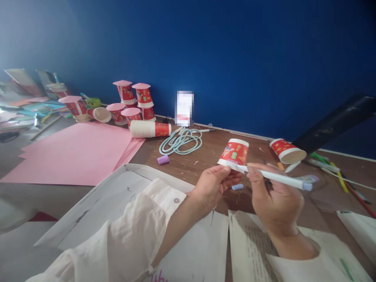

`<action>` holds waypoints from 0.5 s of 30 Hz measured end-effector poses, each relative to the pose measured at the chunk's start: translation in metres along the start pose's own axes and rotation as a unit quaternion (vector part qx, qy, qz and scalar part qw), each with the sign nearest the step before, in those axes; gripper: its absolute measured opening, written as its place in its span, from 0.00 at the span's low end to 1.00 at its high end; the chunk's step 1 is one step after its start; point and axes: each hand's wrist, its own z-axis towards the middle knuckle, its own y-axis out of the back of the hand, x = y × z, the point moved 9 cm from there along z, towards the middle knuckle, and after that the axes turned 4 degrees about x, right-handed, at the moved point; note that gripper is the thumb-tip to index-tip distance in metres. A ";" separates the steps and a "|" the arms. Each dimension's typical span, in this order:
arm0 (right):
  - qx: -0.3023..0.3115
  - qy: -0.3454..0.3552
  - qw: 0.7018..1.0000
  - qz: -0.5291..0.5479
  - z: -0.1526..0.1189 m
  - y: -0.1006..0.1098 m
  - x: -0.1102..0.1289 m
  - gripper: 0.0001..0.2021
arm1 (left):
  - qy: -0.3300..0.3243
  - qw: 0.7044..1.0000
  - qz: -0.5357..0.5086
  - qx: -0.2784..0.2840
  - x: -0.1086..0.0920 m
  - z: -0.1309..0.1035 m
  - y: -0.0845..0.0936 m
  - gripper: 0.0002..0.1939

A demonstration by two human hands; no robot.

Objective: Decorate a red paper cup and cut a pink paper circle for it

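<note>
A red patterned paper cup (234,152) is held upside down by its white rim in my left hand (213,186), fingers closed on the edge nearest me. My right hand (274,197) grips a white marker (279,178) with a pale purple end, its tip against or very near the cup's rim. Below the cup a light purple marker cap (237,187) lies on the brown table. Farther left is a darker purple cap (163,159). Another red paper cup (286,150) lies tipped over to the right.
Pink paper sheets (73,152) cover the left side. Behind them stand several red cups with pink discs (141,94), near a lying cup stack (143,129). A coiled pale blue cable (182,141) lies mid-table; a black tube (337,121) leans by the blue wall.
</note>
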 end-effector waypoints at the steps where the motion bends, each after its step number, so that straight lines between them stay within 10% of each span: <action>1: -0.002 -0.002 1.000 -0.004 0.000 0.000 0.000 0.08 | 0.000 1.000 0.000 0.002 0.000 0.000 0.000 0.08; 15: 0.000 -0.008 1.000 -0.002 0.000 0.000 0.001 0.08 | -0.003 1.000 -0.006 -0.006 0.000 0.001 0.001 0.08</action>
